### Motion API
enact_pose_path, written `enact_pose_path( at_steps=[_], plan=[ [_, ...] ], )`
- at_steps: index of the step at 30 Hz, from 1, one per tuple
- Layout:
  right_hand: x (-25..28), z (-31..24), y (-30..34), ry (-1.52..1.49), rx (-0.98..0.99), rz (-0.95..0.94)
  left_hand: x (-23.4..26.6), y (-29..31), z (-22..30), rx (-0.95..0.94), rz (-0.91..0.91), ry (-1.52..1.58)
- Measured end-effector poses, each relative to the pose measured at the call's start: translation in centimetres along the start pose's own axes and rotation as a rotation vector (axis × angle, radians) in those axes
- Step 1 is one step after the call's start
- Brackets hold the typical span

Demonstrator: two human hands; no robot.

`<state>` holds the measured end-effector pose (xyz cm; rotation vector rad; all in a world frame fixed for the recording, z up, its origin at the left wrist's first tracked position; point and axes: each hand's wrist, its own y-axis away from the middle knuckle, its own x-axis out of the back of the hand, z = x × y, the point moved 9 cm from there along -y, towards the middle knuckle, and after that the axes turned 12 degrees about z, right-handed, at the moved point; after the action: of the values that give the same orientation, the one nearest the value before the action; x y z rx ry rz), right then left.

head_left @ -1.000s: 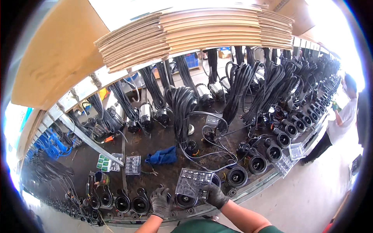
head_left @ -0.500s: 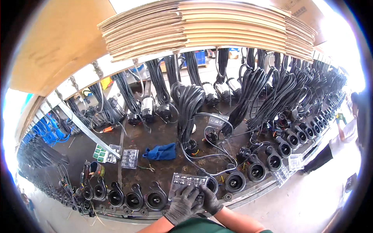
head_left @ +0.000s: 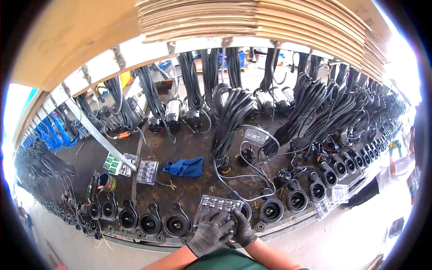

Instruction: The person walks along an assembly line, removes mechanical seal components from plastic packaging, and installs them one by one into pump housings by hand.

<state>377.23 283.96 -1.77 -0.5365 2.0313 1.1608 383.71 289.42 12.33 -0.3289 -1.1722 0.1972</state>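
A clear plastic tray [head_left: 214,202] with small metallic parts in its pockets lies in front of me at the table's near edge. My left hand [head_left: 211,231], in a dark grey glove, rests over the near part of the tray, fingers stretched out and somewhat apart. At the tray's right side is my right hand [head_left: 244,229], gloved too, its fingers closed about the edge; any small part between the fingertips is hidden. Round black housings flank the tray, one on the left [head_left: 177,223] and another on the right [head_left: 271,211].
A blue cloth [head_left: 185,167], pliers [head_left: 169,184] and another clear tray [head_left: 147,172] lie to the left. Thick black cable bundles [head_left: 230,112] and a looped grey cable [head_left: 252,198] stand beyond my hands. Cardboard sheets [head_left: 198,20] are stacked overhead. A person [head_left: 396,166] is at the far right.
The view has tilted and shifted a little, moving the whole scene in the picture. Both hands stay at the tray, with the left fingers slightly shifted over it.
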Motion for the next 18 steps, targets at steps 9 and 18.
enact_pose_path(
  at_steps=[9,18],
  plan=[
    [-2.3,-0.8,1.1,0.026,0.001,0.003,-0.9,0.3,-1.1,0.052,0.038,0.161],
    [-1.4,0.9,0.5,-0.001,-0.033,0.057,-1.2,0.6,-1.5,0.122,-0.092,0.081]
  ],
)
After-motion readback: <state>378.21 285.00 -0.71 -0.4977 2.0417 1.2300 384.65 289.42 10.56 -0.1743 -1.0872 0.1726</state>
